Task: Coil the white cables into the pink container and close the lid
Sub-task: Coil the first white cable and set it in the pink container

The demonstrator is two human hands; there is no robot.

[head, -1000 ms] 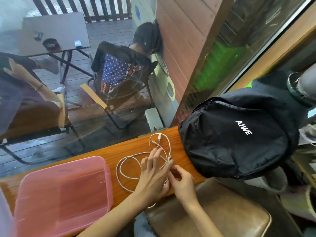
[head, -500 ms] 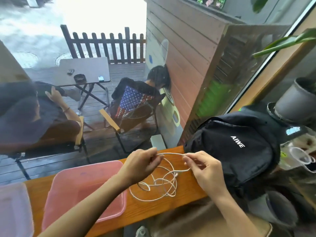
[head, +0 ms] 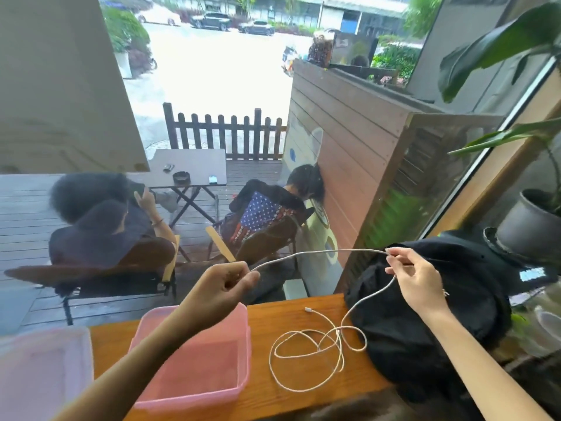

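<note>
White cable (head: 315, 354) lies partly on the wooden table (head: 273, 323) and partly in the air. Both hands are raised above the table with a stretch of it strung between them. The left hand (head: 223, 285) has its fingers (head: 243, 276) curled shut, pinching the cable at one point; the right hand (head: 414, 279) pinches it between thumb and forefinger at another, so that the span between them runs nearly level, left to right.

From the right hand the cable drops down and back to the left into a loose tangle of loops on the table, with its small plug end (head: 308, 309) lying bare on the wood just behind the loops. That slack sits below and between the two hands, closer to the right one.

Pink container (head: 194, 387) stands open on the table directly under the left forearm, just left of the loops and not touching them. What looks like its lid (head: 45, 369) lies further left at the picture's edge. A black backpack (head: 425, 323) crowds the right end of the table and touches or overlaps the rightmost loop, so free room is mainly toward the container. My judgement is that coiling has barely begun: the left hand is better placed to gather turns and lower them into the box.
</note>
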